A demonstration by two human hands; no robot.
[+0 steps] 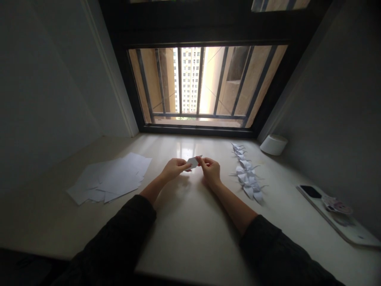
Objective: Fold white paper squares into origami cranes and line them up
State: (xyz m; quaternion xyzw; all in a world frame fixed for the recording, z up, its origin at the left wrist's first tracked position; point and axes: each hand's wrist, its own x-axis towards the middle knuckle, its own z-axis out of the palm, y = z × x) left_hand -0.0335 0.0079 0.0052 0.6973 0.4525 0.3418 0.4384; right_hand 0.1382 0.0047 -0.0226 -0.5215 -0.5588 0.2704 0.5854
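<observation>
A small folded piece of white paper [193, 162] is held up over the middle of the pale sill, between my two hands. My left hand [175, 168] pinches its left side, thumb on top. On the other side, my right hand [210, 169] grips the paper's right end between thumb and fingers. One thin point of the paper sticks up beside the right fingertips. Folded paper cranes [245, 174] stand in a row to the right of my right hand. Off to the left of my left hand lies a loose, overlapping pile of white paper sheets [119, 176].
A white cup-like object [274, 144] stands at the back right against the wall. Nearer on the right lies a phone [336, 214] with a figure-shaped attachment on its back. A dark-framed window [196, 129] with bars closes off the far side of the sill [190, 238].
</observation>
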